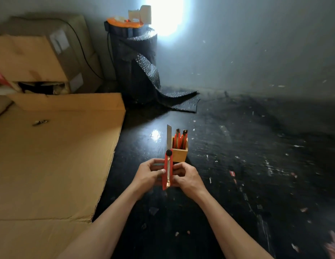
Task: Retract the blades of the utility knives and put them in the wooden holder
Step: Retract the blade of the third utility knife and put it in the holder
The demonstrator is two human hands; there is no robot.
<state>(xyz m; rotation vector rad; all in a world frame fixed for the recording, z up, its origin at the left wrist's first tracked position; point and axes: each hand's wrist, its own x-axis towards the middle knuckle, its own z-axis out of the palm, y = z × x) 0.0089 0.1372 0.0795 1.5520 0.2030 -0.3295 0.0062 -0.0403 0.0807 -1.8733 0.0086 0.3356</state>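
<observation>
Dark floor point(237, 165) | red utility knife point(166, 172), blade out | both hands point(150, 173) pinching it

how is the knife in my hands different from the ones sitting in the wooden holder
The held knife has its long blade out; the knives in the holder show no bare blade. The held knife is gripped by the left hand and right hand; the others stand in the wooden holder. All have red bodies.
</observation>
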